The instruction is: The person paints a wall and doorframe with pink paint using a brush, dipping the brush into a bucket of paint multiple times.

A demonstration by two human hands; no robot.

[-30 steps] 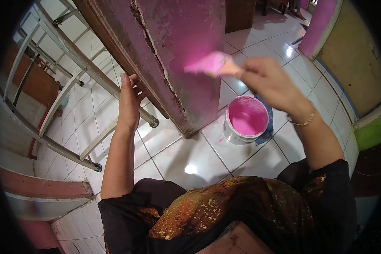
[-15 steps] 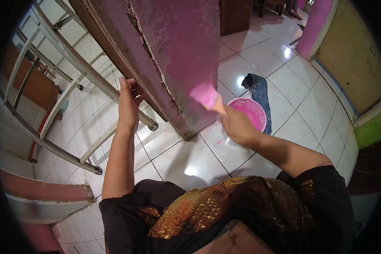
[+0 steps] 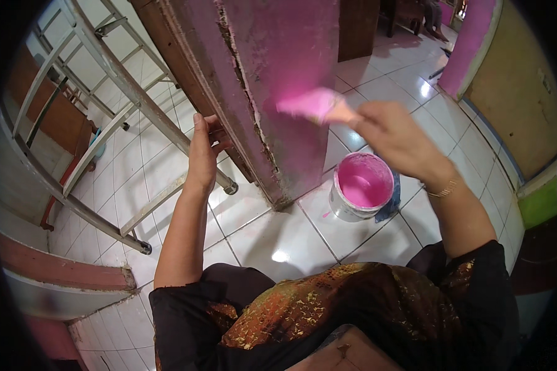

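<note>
My right hand (image 3: pixel 399 136) grips a paintbrush (image 3: pixel 315 106) by its orange handle. Bright pink paint coats its bristles, which are at the face of a pink wall end (image 3: pixel 291 68); blur hides whether they touch. Below that hand a white bucket (image 3: pixel 346 207) of pink paint stands on the floor. At the wall's left side, my left hand (image 3: pixel 203 151) is raised against the brown wooden frame (image 3: pixel 220 117). Its thumb points up and its fingers are apart, partly behind the frame's edge, holding nothing that I can see. A rough crack runs down the wall near the frame.
A metal ladder-like frame (image 3: pixel 136 102) stands close by my left arm. A dark blue cloth (image 3: pixel 388 204) lies behind the bucket on white floor tiles (image 3: pixel 272 238). Far off at the upper right are a person's legs (image 3: pixel 434 25). A yellowish panel (image 3: pixel 513 93) stands at the right.
My right hand has lifted the paintbrush up and away from over the bucket, with its bristles now higher on the wall. My left hand stays by the frame. The view has shifted slightly.
</note>
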